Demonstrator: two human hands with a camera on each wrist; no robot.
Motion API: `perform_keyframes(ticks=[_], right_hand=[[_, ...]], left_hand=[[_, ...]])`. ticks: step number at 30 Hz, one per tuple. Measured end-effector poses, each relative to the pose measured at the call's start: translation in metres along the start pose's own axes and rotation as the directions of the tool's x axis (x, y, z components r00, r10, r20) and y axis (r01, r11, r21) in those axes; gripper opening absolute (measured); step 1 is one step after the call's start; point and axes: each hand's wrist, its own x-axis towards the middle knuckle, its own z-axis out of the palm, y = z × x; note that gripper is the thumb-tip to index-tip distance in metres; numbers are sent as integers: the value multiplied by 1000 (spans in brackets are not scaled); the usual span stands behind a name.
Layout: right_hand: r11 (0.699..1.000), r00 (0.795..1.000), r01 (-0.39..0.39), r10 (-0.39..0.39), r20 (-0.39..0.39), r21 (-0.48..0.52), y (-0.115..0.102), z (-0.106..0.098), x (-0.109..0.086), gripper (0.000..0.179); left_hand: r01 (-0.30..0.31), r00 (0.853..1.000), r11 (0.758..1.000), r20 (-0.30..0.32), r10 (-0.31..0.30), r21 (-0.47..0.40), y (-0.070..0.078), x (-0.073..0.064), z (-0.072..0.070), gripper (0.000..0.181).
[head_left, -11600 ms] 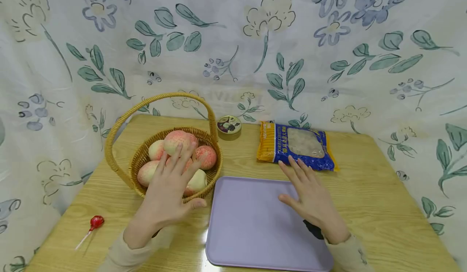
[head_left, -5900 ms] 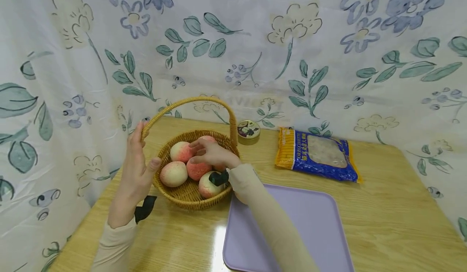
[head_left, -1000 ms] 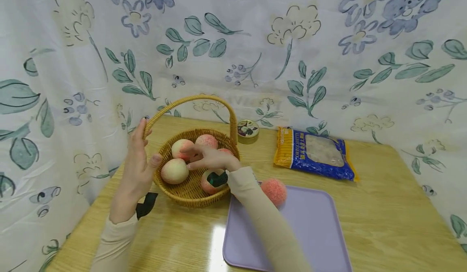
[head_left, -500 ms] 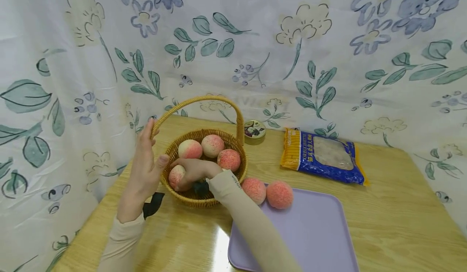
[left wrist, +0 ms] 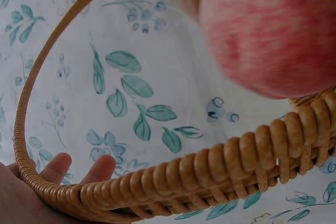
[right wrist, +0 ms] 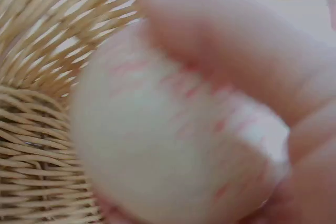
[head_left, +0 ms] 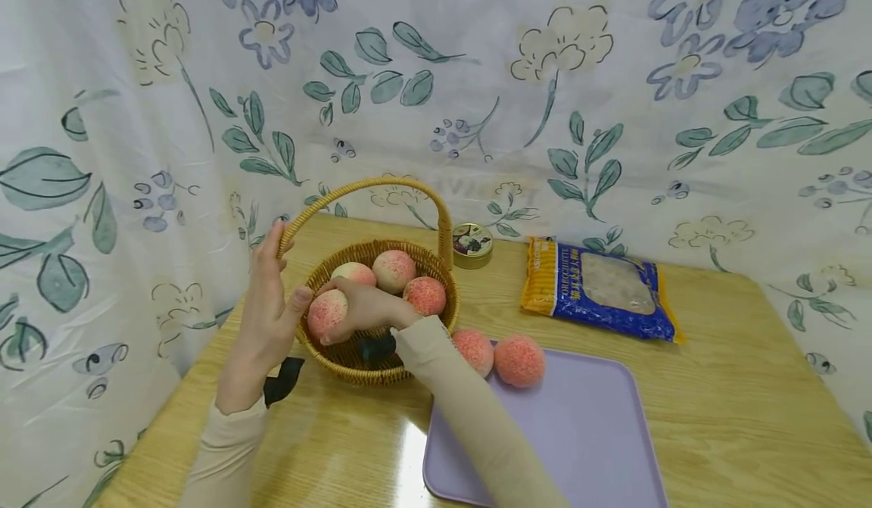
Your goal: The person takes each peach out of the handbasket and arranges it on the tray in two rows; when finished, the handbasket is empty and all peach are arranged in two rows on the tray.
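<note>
My right hand (head_left: 371, 307) grips a pale peach with a pink blush (head_left: 328, 316) at the left inside of the wicker basket (head_left: 368, 376). In the right wrist view the fingers (right wrist: 236, 40) curl over this peach (right wrist: 152, 135), which is blurred. My left hand (head_left: 262, 311) holds the near side of the basket handle (head_left: 368, 182), fingertips (left wrist: 100, 169) hooked past it and thumb apart. Several other peaches (head_left: 393, 271) lie in the basket. Two pinker peaches, one at the tray's corner (head_left: 473, 351) and one beside it (head_left: 520, 360), sit on the lilac tray (head_left: 565, 417).
Behind the tray lies a blue and yellow bag of orecchiette (head_left: 599, 288). A small round tin (head_left: 471, 245) stands behind the basket, to its right. A floral curtain (head_left: 477, 99) hangs along the back and left of the wooden table (head_left: 722, 372).
Over several seconds, two peaches have come onto the tray. In the last second my right hand has taken hold of the left peach and lifted it slightly. My left hand stays at the handle.
</note>
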Motion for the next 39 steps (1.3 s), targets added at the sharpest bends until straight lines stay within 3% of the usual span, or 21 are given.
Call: perform_keyframes(ticks=[4, 7, 13, 25, 39], right_hand=[[985, 998, 5, 6, -62, 173, 0, -17, -15, 66], [974, 995, 34, -12, -102, 222, 5, -31, -27, 66], [957, 982, 90, -39, -183, 276, 20, -56, -51, 65], [905, 963, 93, 24, -268, 415, 53, -88, -117, 69], [898, 923, 48, 128, -364, 437, 107, -104, -202, 71]], left_hand=[[2, 1000, 1000, 3, -2, 9, -1, 2, 1, 92], [2, 1000, 1000, 3, -2, 8, -1, 3, 1, 93], [-2, 1000, 1000, -1, 2, 1, -2, 3, -2, 91], [-9, 1000, 1000, -4, 9, -1, -2, 1, 0, 88], [1, 1000, 1000, -11, -1, -16, -2, -1, 3, 82]])
